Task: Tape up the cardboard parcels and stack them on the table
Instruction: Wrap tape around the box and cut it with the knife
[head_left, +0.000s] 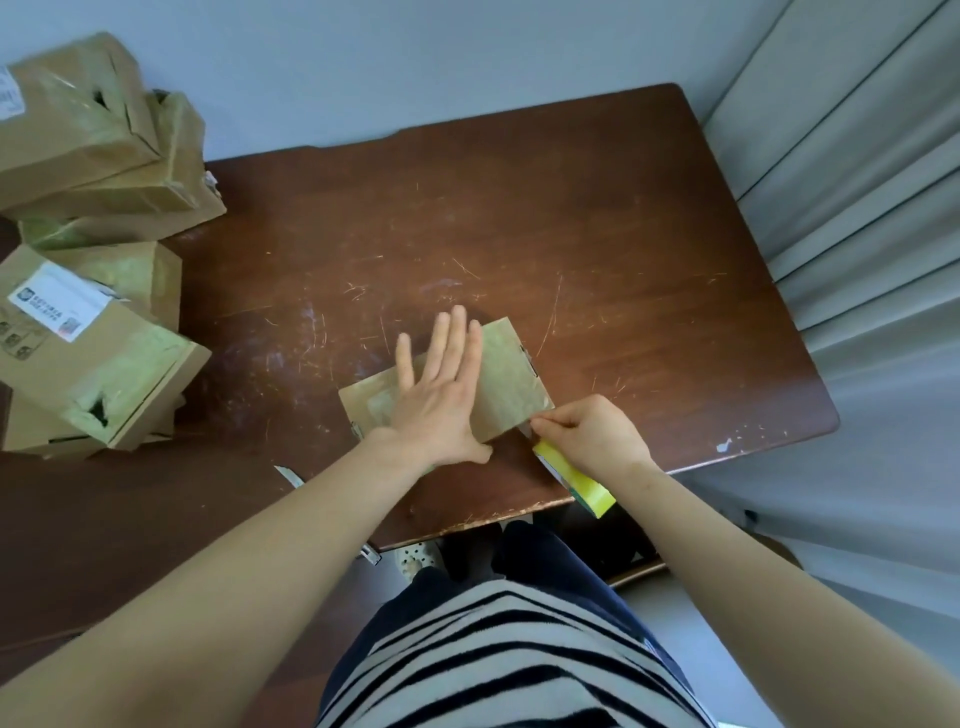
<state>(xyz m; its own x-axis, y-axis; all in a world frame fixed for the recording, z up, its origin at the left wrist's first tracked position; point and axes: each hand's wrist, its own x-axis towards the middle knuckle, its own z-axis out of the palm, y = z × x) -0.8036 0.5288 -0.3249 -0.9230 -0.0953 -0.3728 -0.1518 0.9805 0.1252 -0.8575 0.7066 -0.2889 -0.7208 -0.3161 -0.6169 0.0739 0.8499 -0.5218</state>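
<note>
— Where is the parcel we are working on?

— The small flat brown cardboard parcel (511, 379) lies on the dark brown wooden table (519, 208), near its front edge. It is well apart from the heap of taped brown cardboard boxes (93, 234) at the left.

— And our hands?

— Our left hand (441, 395) lies on top of it, palm down, fingers straight and spread. It presses and grips nothing. Our right hand (592, 436) is curled at the parcel's near right corner, and its fingertips seem to pinch the loose end of the yellow roll of tape (574, 475), which sits just under that hand. We cannot see the pinch clearly.

— How will the parcel handle?

— We judge it light, thin and fairly stiff. The old tape makes its skin glossy, so it could slide on the scratched wood when we pull tape across it. Hence the flat palm on top.

— Where should we take hold to lift it?

— By the two long edges, thumb on top and fingers beneath. Its corners look soft and worn, so they would probably crumple.

— Any risk?

— The tape may wrinkle or stick to itself if the pull slackens.
</note>
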